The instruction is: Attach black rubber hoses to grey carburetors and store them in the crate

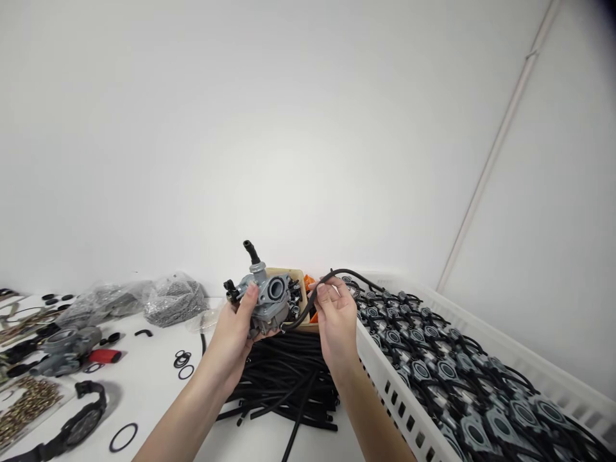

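A grey metal carburetor [269,311] with a black cap and tube on top is held up in front of me, my left hand [237,327] wrapped round its near side. From its lower right side a black rubber hose [308,308] curves up and away to the right. My right hand [335,311] pinches this hose between thumb and fingers, a short way from the carburetor. Below both hands lies a pile of black hoses [283,372] on the white table [158,410].
At right stands a white slatted crate [392,398] filled with carburetors [447,369]. A cream bin [301,282] of small parts is behind my hands. To the left lie bagged parts [174,300], another carburetor [67,350], a red object [104,356], a wristwatch [84,423] and brass pieces [29,407].
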### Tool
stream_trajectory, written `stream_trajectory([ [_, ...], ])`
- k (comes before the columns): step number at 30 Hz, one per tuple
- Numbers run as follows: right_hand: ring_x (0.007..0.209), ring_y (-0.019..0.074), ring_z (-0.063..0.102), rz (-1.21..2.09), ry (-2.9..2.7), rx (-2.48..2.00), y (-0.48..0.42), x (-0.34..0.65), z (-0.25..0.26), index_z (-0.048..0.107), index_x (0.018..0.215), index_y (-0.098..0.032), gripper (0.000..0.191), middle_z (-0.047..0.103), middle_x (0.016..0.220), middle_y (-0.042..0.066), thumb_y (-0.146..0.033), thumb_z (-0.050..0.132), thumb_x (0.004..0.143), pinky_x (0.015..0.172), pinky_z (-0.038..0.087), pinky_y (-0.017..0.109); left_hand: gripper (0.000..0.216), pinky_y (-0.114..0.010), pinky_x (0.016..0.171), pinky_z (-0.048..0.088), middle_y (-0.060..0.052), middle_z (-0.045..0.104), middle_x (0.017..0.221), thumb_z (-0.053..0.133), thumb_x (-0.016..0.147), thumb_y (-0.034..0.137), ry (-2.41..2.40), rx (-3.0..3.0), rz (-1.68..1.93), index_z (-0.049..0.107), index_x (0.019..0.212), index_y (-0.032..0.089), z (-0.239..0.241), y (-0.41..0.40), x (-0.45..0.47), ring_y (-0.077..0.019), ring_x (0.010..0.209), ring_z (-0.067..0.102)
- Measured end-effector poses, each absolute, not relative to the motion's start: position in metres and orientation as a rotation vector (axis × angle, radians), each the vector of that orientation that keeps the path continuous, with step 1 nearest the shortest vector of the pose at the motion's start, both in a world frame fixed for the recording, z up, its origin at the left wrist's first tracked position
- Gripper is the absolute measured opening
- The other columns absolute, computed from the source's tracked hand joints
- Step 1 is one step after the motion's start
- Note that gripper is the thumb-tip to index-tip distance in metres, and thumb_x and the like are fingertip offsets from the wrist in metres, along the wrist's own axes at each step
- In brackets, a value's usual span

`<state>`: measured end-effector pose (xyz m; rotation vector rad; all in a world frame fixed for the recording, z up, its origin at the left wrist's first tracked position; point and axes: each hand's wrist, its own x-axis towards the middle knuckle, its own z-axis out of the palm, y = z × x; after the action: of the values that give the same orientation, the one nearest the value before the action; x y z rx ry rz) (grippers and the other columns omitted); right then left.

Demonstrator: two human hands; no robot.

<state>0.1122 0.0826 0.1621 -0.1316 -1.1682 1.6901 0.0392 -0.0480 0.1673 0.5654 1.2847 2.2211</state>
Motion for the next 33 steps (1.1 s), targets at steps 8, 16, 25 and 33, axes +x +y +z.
stream_trajectory([
  [8, 0.071, 0.0105, 0.061, 1.812, -1.313, -0.105, 0.079, 0.120, 0.163, 0.062, 0.086, -0.019, 0.035, 0.066, 0.075, -0.001, -0.036, 0.084, 0.065, 0.067, 0.047, 0.022, 0.080, -0.019, 0.039, 0.043, -0.010, 0.072, 0.084, 0.063, 0.063, 0.077, 1.330, 0.666, 1.978, 0.064, 0.115, 0.017, 0.166, -0.045, 0.051, -0.0220, 0.071, 0.068],
  [16, 0.075, 0.0106, 0.064, 2.138, -1.211, -0.021, 0.079, 0.120, 0.161, 0.063, 0.086, -0.020, 0.037, 0.069, 0.080, -0.001, -0.027, 0.087, 0.060, 0.071, 0.049, 0.020, 0.088, -0.017, 0.032, 0.035, -0.011, 0.070, 0.078, 0.048, 0.065, 0.085, 1.453, 0.869, 1.869, 0.064, 0.115, 0.014, 0.170, -0.053, 0.049, -0.0181, 0.059, 0.063],
  [25, 0.096, 0.0165, 0.065, 1.930, -1.319, -0.060, 0.075, 0.117, 0.157, 0.071, 0.097, -0.024, 0.042, 0.070, 0.104, 0.003, -0.035, 0.087, 0.060, 0.083, 0.051, 0.026, 0.089, -0.017, 0.031, 0.034, -0.011, 0.071, 0.072, 0.035, 0.072, 0.086, 1.575, 0.886, 1.780, 0.060, 0.120, 0.015, 0.176, -0.062, 0.049, -0.0219, 0.064, 0.067],
  [33, 0.118, 0.0234, 0.059, 1.677, -1.668, 0.243, 0.082, 0.123, 0.160, 0.077, 0.094, -0.027, 0.020, 0.069, 0.119, 0.007, -0.039, 0.073, 0.078, 0.104, 0.044, 0.040, 0.088, -0.016, 0.031, 0.032, -0.009, 0.069, 0.062, 0.026, 0.078, 0.083, 1.490, 0.774, 1.599, 0.057, 0.121, 0.012, 0.178, -0.064, 0.043, -0.0188, 0.052, 0.065],
])
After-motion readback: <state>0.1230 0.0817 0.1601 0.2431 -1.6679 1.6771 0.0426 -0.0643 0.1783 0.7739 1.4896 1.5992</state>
